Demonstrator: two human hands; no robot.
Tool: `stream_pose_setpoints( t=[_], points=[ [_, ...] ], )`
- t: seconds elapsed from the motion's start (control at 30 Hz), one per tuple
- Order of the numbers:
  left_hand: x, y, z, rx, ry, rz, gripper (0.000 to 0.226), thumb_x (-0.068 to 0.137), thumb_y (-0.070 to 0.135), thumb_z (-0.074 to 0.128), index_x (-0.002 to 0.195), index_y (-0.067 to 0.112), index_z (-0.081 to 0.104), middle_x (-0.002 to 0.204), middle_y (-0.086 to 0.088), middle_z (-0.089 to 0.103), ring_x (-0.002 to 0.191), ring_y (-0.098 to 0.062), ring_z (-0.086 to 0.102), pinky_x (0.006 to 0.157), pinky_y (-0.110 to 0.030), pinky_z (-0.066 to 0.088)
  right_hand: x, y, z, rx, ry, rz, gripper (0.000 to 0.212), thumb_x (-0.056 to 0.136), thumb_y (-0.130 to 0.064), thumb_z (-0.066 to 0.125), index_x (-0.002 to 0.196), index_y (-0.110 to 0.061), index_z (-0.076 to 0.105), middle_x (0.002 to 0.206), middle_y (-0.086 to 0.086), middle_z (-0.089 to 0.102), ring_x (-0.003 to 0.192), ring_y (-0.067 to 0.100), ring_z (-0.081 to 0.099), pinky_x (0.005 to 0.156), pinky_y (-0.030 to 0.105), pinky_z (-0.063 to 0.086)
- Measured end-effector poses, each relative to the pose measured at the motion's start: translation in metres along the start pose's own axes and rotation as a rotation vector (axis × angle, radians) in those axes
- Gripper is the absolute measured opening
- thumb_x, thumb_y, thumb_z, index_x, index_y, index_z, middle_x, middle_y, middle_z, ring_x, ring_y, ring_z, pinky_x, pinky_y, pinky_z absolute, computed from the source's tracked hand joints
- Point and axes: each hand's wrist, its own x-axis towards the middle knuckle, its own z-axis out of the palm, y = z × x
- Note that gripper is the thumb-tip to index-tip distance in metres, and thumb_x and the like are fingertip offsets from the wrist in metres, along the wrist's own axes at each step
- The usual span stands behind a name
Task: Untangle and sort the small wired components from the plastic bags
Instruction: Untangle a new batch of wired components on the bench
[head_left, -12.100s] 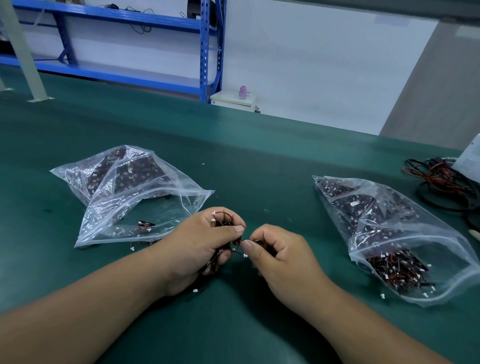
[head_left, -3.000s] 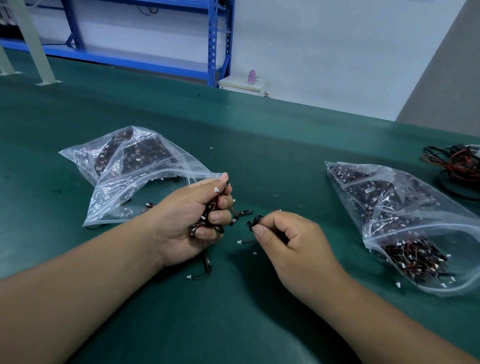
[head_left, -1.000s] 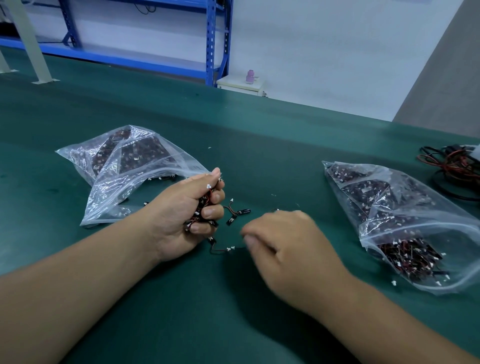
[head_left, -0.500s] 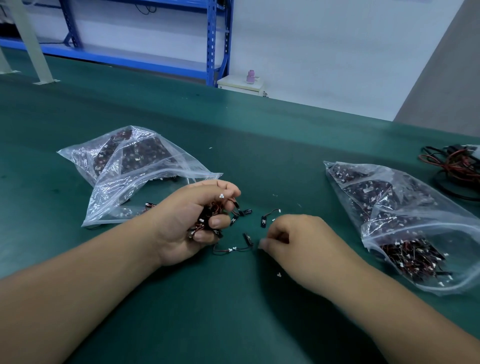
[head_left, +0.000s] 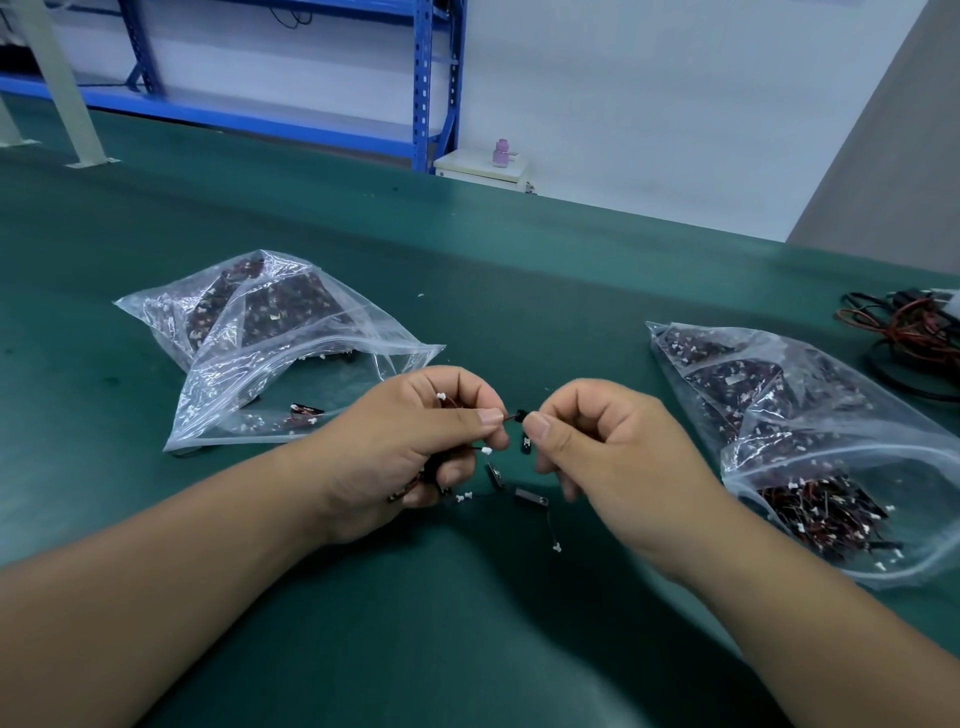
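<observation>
My left hand (head_left: 410, 452) grips a tangled bunch of small wired components (head_left: 453, 453) with red and black wires and white plugs. My right hand (head_left: 608, 447) pinches one small black component (head_left: 521, 417) that still joins the bunch by its wire. Two loose components (head_left: 530, 497) lie on the green table (head_left: 467, 623) just below the hands. A clear plastic bag (head_left: 270, 358) with components lies at the left. A second clear plastic bag (head_left: 810, 441), its mouth open toward me, lies at the right.
A coil of red and black cables (head_left: 914, 338) lies at the table's far right edge. Blue metal shelving (head_left: 431, 83) and a white box with a pink bottle (head_left: 501, 156) stand beyond the table. Tiny white plugs (head_left: 557, 546) lie scattered on the mat.
My right hand has lifted off the table, where it left single components, and has come up to the bunch. It now pinches a component at my left hand's fingertips.
</observation>
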Motion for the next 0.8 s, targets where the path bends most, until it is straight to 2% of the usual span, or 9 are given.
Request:
stream_pose_setpoints(
  t=[0.13, 0.27, 0.33, 0.43, 0.53, 0.6, 0.67, 0.73, 0.8],
  points=[
    [0.001, -0.001, -0.001, 0.006, 0.014, -0.003, 0.004, 0.081, 0.021, 0.069, 0.078, 0.020, 0.066, 0.084, -0.007, 0.066, 0.044, -0.009, 0.041, 0.033, -0.012, 0.025, 0.003, 0.000, -0.004, 0.150, 0.055, 0.049, 0.018, 0.083, -0.036, 0.066, 0.069, -0.024, 0.064, 0.060, -0.001, 0.063, 0.048, 0.012, 0.048, 0.048, 0.021, 0.040],
    [0.006, -0.002, -0.006, -0.029, 0.102, -0.039, 0.022, 0.093, 0.007, 0.057, 0.080, 0.021, 0.067, 0.081, -0.006, 0.066, 0.043, -0.009, 0.040, 0.035, -0.012, 0.021, 0.009, 0.005, -0.013, 0.203, 0.148, 0.063, 0.018, 0.078, -0.033, 0.066, 0.064, -0.022, 0.063, 0.059, 0.002, 0.062, 0.048, 0.012, 0.047, 0.048, 0.019, 0.040],
    [0.008, -0.003, -0.008, -0.093, 0.134, -0.058, 0.026, 0.090, -0.001, 0.047, 0.087, 0.017, 0.065, 0.081, -0.006, 0.066, 0.043, -0.011, 0.040, 0.035, -0.011, 0.020, 0.009, 0.012, -0.016, 0.010, 0.129, 0.053, 0.017, 0.075, -0.027, 0.072, 0.066, -0.018, 0.062, 0.058, 0.000, 0.060, 0.049, 0.008, 0.046, 0.049, 0.017, 0.038],
    [0.009, -0.004, -0.009, -0.155, 0.129, -0.070, 0.028, 0.083, 0.001, 0.039, 0.095, 0.013, 0.062, 0.082, -0.007, 0.065, 0.044, -0.012, 0.040, 0.034, -0.011, 0.020, 0.005, 0.023, -0.012, -0.327, 0.035, 0.066, 0.016, 0.076, -0.021, 0.078, 0.069, -0.024, 0.064, 0.055, -0.014, 0.057, 0.047, 0.001, 0.045, 0.046, 0.013, 0.034],
    [0.009, -0.004, -0.009, -0.140, 0.127, -0.083, 0.026, 0.084, 0.003, 0.040, 0.097, 0.012, 0.061, 0.083, -0.007, 0.064, 0.045, -0.012, 0.040, 0.033, -0.011, 0.021, 0.005, 0.026, -0.009, -0.343, 0.125, 0.071, 0.015, 0.079, -0.028, 0.076, 0.069, -0.027, 0.064, 0.059, -0.015, 0.059, 0.050, 0.002, 0.048, 0.047, 0.014, 0.037],
    [0.009, -0.005, -0.008, -0.099, 0.143, -0.081, 0.027, 0.087, -0.003, 0.042, 0.100, 0.012, 0.060, 0.082, -0.007, 0.064, 0.045, -0.013, 0.042, 0.033, -0.012, 0.022, 0.005, 0.023, -0.010, -0.345, 0.216, -0.010, 0.021, 0.085, -0.031, 0.072, 0.068, -0.023, 0.062, 0.063, -0.013, 0.060, 0.055, 0.004, 0.051, 0.051, 0.016, 0.038],
    [0.009, -0.006, -0.005, -0.069, 0.133, -0.070, 0.029, 0.091, -0.009, 0.044, 0.107, 0.011, 0.057, 0.082, -0.006, 0.064, 0.046, -0.012, 0.043, 0.032, -0.012, 0.022, 0.001, 0.016, -0.008, -0.376, 0.223, -0.165, 0.026, 0.090, -0.032, 0.065, 0.068, -0.022, 0.059, 0.067, -0.011, 0.058, 0.065, 0.008, 0.054, 0.058, 0.018, 0.038],
    [0.008, -0.007, -0.001, -0.057, 0.095, -0.057, 0.030, 0.093, -0.010, 0.048, 0.114, 0.011, 0.054, 0.082, -0.004, 0.063, 0.047, -0.011, 0.045, 0.031, -0.012, 0.023, -0.004, 0.007, -0.002, -0.360, 0.139, -0.290, 0.024, 0.092, -0.038, 0.059, 0.073, -0.023, 0.061, 0.070, -0.011, 0.057, 0.072, 0.011, 0.056, 0.062, 0.018, 0.039],
    [0.006, -0.007, 0.001, -0.060, 0.052, -0.038, 0.030, 0.092, -0.007, 0.055, 0.116, 0.010, 0.053, 0.079, -0.003, 0.060, 0.047, -0.010, 0.046, 0.030, -0.013, 0.024, -0.008, 0.003, 0.004, -0.367, 0.035, -0.313, 0.026, 0.089, -0.050, 0.056, 0.082, -0.027, 0.065, 0.075, -0.013, 0.059, 0.077, 0.012, 0.057, 0.065, 0.023, 0.043]
  ],
)
